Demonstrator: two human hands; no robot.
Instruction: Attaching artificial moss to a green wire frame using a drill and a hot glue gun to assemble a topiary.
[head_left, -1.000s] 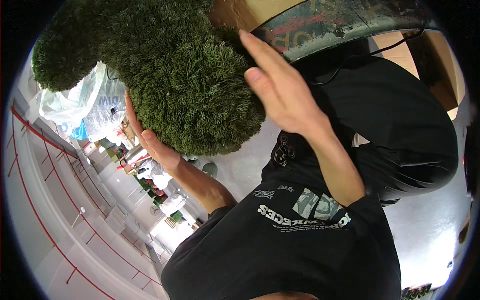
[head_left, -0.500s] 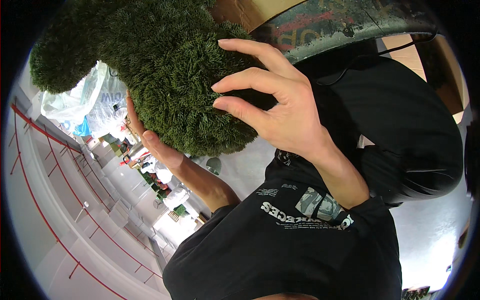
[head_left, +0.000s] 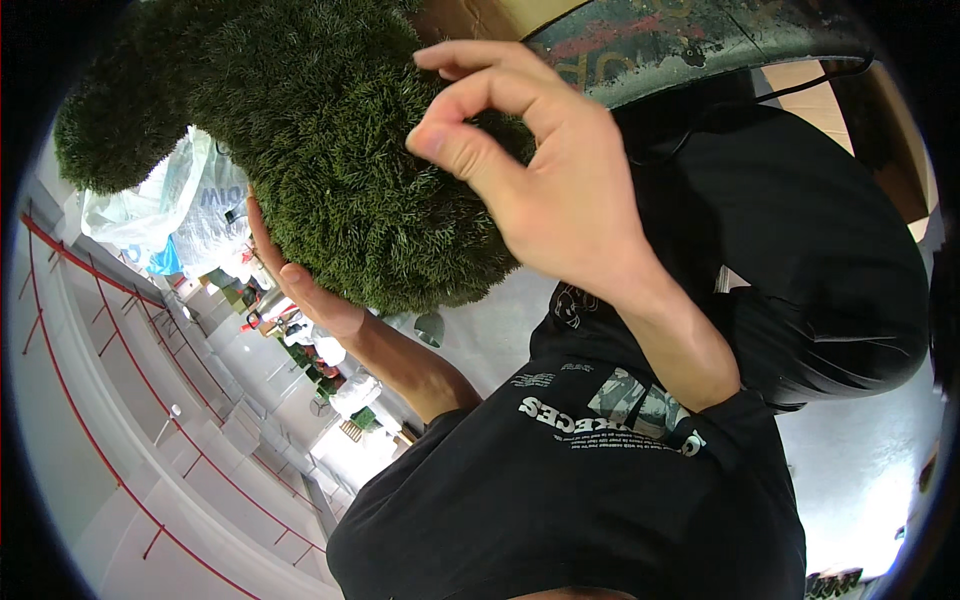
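Observation:
A dense, dark green artificial topiary shrub with needle-like foliage fills the upper left, in rounded lobes. My left hand lies along its left underside, fingers stretched out flat against the foliage. Over its right side is my right hand, thumb and index fingertips brought together in a pinch just in front of the needles. Whatever lies between those fingertips, if anything, is too small to make out. The other right fingers are bent above the index finger.
A worn dark green curved surface with scuffed paint spans the upper right, a black cable beside it. Cardboard lies at the far right. Behind the shrub hangs a clear plastic bag. Red pipes run along the left.
My right hand has moved up slightly, and its thumb and index finger, apart before, have closed into a pinch. My left hand has stayed against the shrub.

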